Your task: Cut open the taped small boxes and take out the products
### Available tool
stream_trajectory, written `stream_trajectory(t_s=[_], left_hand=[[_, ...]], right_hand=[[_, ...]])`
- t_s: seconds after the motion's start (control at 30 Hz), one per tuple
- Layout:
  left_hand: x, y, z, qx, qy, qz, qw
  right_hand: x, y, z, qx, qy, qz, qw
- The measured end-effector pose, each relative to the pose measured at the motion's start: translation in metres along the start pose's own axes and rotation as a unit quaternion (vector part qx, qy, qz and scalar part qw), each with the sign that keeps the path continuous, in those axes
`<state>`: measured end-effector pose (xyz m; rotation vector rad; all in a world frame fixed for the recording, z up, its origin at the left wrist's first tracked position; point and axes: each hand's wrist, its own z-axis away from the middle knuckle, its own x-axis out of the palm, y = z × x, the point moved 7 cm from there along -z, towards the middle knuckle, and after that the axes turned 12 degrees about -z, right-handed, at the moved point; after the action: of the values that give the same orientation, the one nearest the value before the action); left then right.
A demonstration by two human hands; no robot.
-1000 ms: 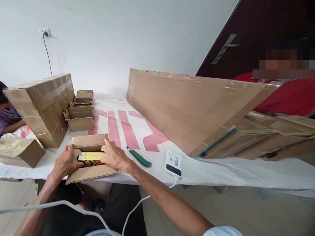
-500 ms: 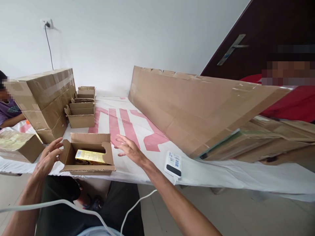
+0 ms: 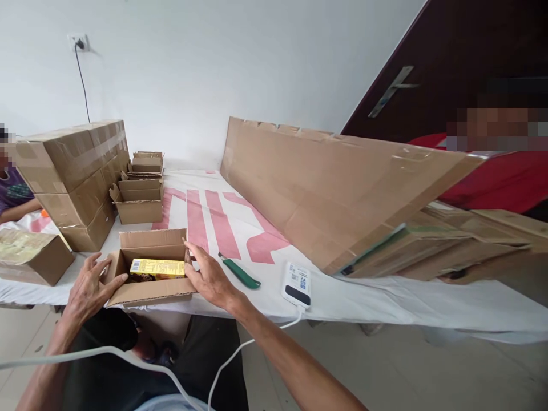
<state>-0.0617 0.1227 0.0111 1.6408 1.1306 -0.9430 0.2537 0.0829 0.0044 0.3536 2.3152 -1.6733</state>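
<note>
A small open cardboard box (image 3: 148, 292) sits at the near edge of the table (image 3: 385, 299), with a yellow packet (image 3: 156, 268) lying inside it. My left hand (image 3: 89, 287) rests against the box's left flap, fingers spread. My right hand (image 3: 208, 276) presses flat against the box's right flap, fingers stretched out. Neither hand holds anything.
A green-handled knife (image 3: 240, 273) and a white power bank (image 3: 298, 283) with a cable lie right of the box. Stacked sealed cartons (image 3: 72, 171) and small open boxes (image 3: 140, 200) stand at the left. A long flat cardboard sheet (image 3: 334, 188) leans at the right. Other people sit at both sides.
My hands lifted off the box, spread apart, and have now come back against its two side flaps. The flaps stand open and the packet stays inside.
</note>
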Motion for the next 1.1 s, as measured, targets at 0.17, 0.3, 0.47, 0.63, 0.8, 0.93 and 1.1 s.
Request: stream_trajectory(t_s=[0.17, 0.3, 0.47, 0.63, 0.8, 0.93, 1.1], left_hand=[[0.014, 0.006, 0.008, 0.042, -0.041, 0.004, 0.998], [0.025, 0.010, 0.016, 0.053, -0.097, 0.014, 0.994], [0.029, 0.015, 0.019, 0.063, -0.103, 0.044, 0.992], [0.030, 0.018, 0.021, 0.069, -0.093, 0.069, 0.991], [0.031, 0.018, 0.023, 0.067, -0.066, 0.095, 0.991], [0.032, 0.017, 0.024, 0.072, -0.060, 0.109, 0.990], [0.031, 0.016, 0.024, 0.074, -0.067, 0.124, 0.987]], right_hand=[[-0.018, 0.040, -0.001, 0.035, 0.083, -0.103, 0.991], [-0.022, 0.072, 0.001, 0.072, 0.124, -0.098, 0.985], [-0.025, 0.043, -0.003, -0.044, 0.100, 0.077, 0.991], [-0.006, -0.009, -0.017, -0.145, -0.066, 0.285, 0.945], [0.017, -0.018, -0.030, -0.126, -0.202, 0.331, 0.913], [0.033, -0.012, -0.045, -0.087, -0.255, 0.383, 0.883], [0.043, -0.012, -0.058, -0.077, -0.271, 0.367, 0.887]])
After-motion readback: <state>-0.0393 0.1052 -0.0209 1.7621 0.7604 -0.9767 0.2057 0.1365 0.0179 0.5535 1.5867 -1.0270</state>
